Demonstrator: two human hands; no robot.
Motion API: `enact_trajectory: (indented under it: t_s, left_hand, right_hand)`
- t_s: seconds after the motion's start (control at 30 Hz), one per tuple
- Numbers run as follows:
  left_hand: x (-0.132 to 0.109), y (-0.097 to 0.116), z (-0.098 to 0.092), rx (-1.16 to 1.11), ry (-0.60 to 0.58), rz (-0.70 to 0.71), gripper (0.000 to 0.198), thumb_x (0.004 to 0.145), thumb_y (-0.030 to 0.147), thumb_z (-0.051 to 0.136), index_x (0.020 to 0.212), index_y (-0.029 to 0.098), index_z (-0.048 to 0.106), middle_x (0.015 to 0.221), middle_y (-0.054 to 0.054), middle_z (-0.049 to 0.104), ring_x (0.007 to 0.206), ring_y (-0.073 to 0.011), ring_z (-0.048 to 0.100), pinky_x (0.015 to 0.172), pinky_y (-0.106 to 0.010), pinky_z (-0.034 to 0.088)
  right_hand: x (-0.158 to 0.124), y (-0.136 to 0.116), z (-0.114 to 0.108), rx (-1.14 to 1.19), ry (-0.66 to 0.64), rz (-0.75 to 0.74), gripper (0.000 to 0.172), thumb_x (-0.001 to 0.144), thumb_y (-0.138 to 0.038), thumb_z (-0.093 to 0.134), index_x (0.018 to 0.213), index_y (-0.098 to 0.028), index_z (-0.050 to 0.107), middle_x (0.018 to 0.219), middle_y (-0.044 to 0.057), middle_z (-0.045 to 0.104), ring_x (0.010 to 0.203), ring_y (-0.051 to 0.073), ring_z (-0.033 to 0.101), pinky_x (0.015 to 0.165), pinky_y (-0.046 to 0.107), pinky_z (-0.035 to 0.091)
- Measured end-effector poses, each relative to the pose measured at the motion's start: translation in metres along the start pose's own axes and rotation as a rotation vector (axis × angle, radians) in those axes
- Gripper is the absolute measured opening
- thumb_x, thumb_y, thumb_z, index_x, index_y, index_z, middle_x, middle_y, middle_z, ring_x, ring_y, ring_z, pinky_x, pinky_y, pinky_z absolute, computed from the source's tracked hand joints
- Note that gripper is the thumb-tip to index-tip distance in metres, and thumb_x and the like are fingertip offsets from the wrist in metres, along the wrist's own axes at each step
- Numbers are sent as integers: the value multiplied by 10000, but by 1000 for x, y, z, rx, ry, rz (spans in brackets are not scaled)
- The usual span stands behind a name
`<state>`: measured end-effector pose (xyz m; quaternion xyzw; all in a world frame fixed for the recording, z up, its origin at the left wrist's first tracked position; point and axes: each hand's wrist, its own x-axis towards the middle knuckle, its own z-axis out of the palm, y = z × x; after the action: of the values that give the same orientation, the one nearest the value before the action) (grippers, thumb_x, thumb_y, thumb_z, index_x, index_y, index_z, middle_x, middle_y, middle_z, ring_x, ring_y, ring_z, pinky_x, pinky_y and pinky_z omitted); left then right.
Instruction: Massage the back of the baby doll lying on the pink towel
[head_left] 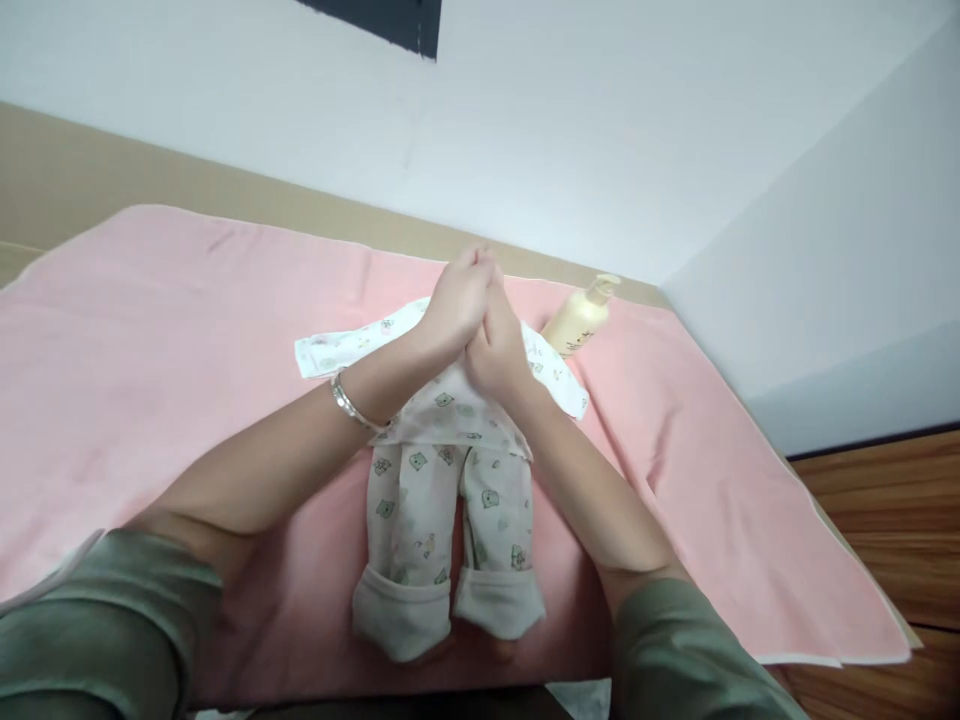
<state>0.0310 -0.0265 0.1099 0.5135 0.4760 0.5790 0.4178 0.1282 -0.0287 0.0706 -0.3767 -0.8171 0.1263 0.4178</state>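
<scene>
In the head view my left hand (456,305) and my right hand (501,345) are clasped together, palm against palm, with fingers folded over each other. Anything between the palms is hidden. Both hands are above a small long-sleeved baby top (442,408), white with a small print, and cover its neck and chest area. Below the top lie matching baby trousers (416,490), their leg ends turned up into thick cuffs. Whether something fills the clothes cannot be made out. A pale yellow pump bottle (577,320) is just beyond the top's right sleeve.
A pink mat (187,330) with soft creases lies under the clothes and bottle, over a beige surface (150,165). A white wall (525,130) rises behind, with a dark panel (397,20) at the top. Brown wood (892,510) shows at the right.
</scene>
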Motion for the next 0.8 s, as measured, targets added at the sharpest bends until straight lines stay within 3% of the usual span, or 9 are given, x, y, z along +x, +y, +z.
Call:
enact_trajectory:
  t_s: [0.1,0.3,0.5,0.63,0.8]
  left_hand:
    - [24,-36,0,182,90,16,309,983,230,434,1171,167,672,1423,-95,656,1411,-253,555,1247,-422,448]
    - [22,-66,-7,357,224,226,367,997,248,331,1116,218,677,1274,-70,716,1266,-205,617,1185,-367,470]
    - [20,-84,-2,561,113,246,340,926,206,389,1091,221,686,1218,-113,721,1212,-288,621,1157,-508,473]
    - [14,-87,-6,665,27,300,360,919,282,467,1210,222,670,1281,-117,713,1236,-303,616,1147,-497,479]
    - [2,-98,-22,671,-97,399,521,910,342,468,1382,158,591,1464,-123,625,1394,-287,542,1264,-477,379]
  right_hand:
    - [-3,18,19,72,-59,106,443,1004,-308,342,1384,-191,538,1395,115,664,1283,265,632,1143,486,518]
    - [0,36,24,-35,-60,138,362,1008,-282,356,1180,-215,668,1253,96,739,1164,278,652,1161,517,439]
    - [3,58,24,6,35,233,418,1049,-377,339,1193,-211,694,1320,114,717,1235,263,632,1144,446,459]
    - [3,60,23,25,57,260,444,1055,-426,332,1152,-214,711,1260,112,745,1204,257,655,1121,428,480]
    - [6,65,17,-35,-8,250,392,1032,-389,413,1225,-197,695,1304,105,731,1233,264,662,1122,429,496]
